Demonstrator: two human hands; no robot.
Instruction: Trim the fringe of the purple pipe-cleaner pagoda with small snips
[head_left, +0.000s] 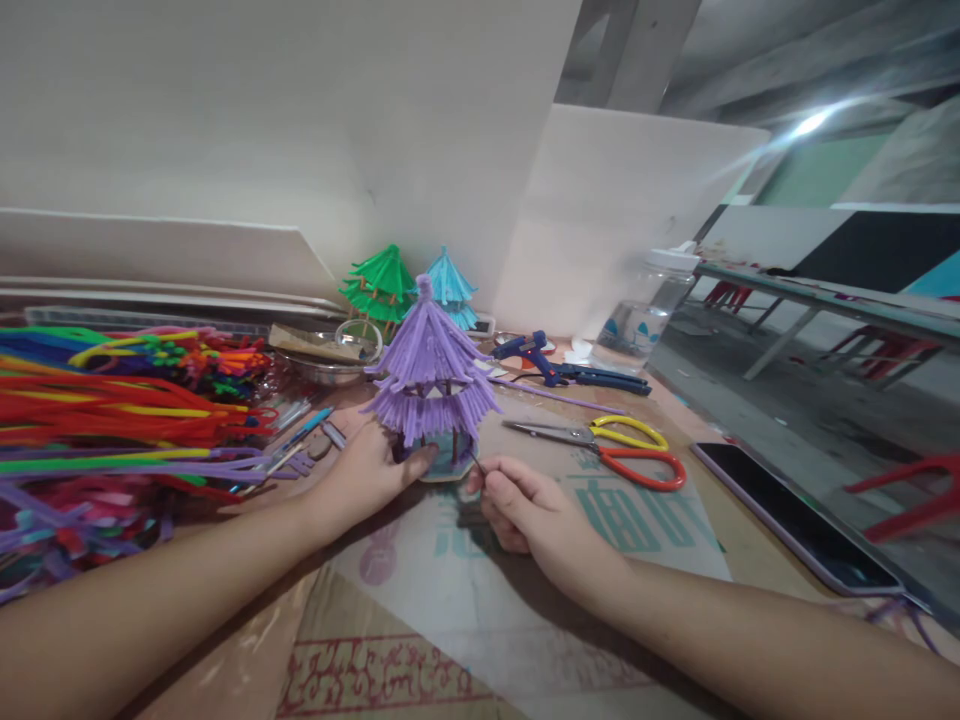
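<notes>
A purple pipe-cleaner pavilion model (pixel 431 370) with a two-tiered roof stands upright in front of me, on thin brown posts and a pale base (pixel 442 468). My left hand (pixel 394 462) is closed on the left side of that base, its thumb lying over the front edge. Some of its fingers are hidden behind the model. At the base's right corner my right hand (pixel 517 502) pinches a thin dark stick (pixel 478 464) between thumb and fingertips. The stick's tip reaches close to the base; whether it touches is too small to tell.
Bundles of coloured pipe cleaners (pixel 127 410) lie at left, near a metal bowl (pixel 319 360). Green (pixel 379 285) and blue (pixel 446 285) pavilion models stand behind. To the right are scissors (pixel 600 440), a glue gun (pixel 529 352), pliers (pixel 600 378), a water bottle (pixel 637 310) and a phone (pixel 795 515).
</notes>
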